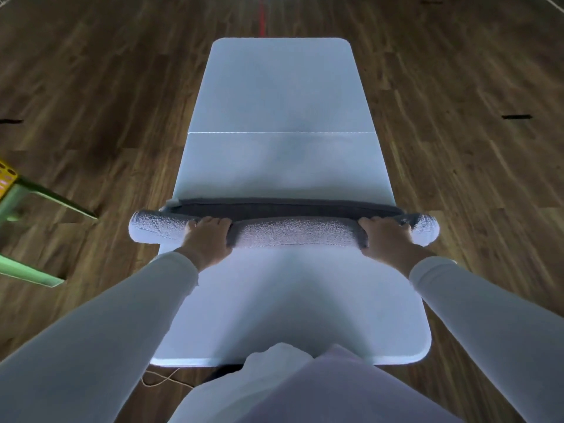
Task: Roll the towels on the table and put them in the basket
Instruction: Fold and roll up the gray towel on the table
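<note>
A grey towel (293, 232) lies across the white folding table (283, 96), mostly wound into a thick roll whose ends overhang both table sides. A narrow flat strip of it (287, 206) still lies unrolled just beyond the roll. My left hand (207, 236) grips the roll left of centre, fingers curled over its top. My right hand (386, 238) grips it near the right end the same way. Only a yellow perforated corner (7, 175) at the left edge of the view could be the basket.
The yellow corner rests on a green stool-like frame (39, 193) on the wooden floor, left of the table. A thin cord (158, 381) lies on the floor under the table's near edge. My white-clad body fills the bottom of the view.
</note>
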